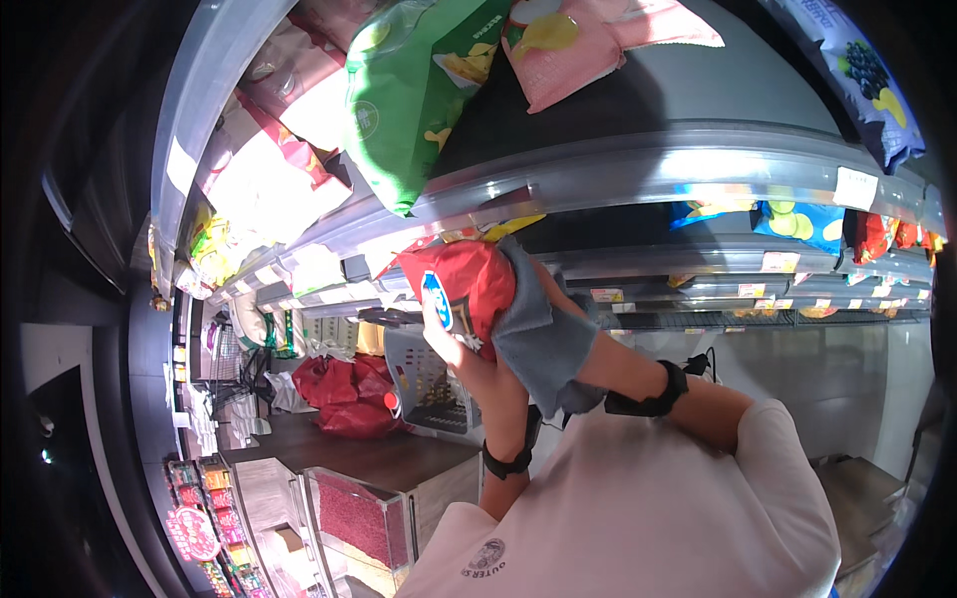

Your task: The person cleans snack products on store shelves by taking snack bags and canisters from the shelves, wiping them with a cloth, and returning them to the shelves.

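Observation:
My left hand (pixel 467 362) grips a red snack bag (pixel 478 280) from its lower left side, the thumb lying along its blue and white logo. A grey-blue cloth (pixel 542 344) lies against the right side of the bag and hangs down between my forearms. My right hand (pixel 555 290) holds this cloth; only a strip of the hand shows behind it, and the fingers are hidden. Both hands are in front of the shelf edge. Each wrist wears a black strap.
A metal shelf edge (pixel 635 168) crosses above my hands. On that shelf lie a green chip bag (pixel 396 97), a pink bag (pixel 568 60) and a purple bag (pixel 871 82). Lower left are a grey plastic basket (pixel 430 389), red plastic bags (pixel 351 396) and a wire cart (pixel 228 359).

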Available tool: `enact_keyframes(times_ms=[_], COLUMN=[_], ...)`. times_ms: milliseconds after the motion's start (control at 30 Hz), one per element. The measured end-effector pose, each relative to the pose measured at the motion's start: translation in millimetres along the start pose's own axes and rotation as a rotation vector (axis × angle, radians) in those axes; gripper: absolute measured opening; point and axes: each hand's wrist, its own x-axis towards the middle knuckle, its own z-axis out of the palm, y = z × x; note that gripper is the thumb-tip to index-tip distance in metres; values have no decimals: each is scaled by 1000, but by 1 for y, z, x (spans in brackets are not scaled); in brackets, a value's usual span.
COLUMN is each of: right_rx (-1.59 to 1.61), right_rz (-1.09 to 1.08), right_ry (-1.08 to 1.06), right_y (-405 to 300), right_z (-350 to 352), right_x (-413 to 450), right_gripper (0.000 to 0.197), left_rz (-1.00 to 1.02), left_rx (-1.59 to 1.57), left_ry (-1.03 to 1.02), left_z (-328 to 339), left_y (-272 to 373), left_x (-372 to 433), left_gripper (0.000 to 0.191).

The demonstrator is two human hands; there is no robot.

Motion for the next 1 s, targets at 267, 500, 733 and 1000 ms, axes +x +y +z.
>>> enact_keyframes(times_ms=[267,500,733,1000], right_rx=[505,439,856,1455], right_rz=[-54,226,-26,-98], right_ry=[-180,-278,-133,-195], right_y=[37,44,60,37], right_z=[-37,-46,-58,-53], right_x=[20,17,17,-4], right_gripper=[63,51,30,33], left_rz=[-83,-675,-573,-516], left_rx=[-274,-787,-549,-442], left_ry=[-189,-271,-81,-12], left_z=[-23,-55,-39,-15], left_y=[0,-35,-25,1], left_x=[2,-5,-14,-13], left_gripper=[71,40,23,27])
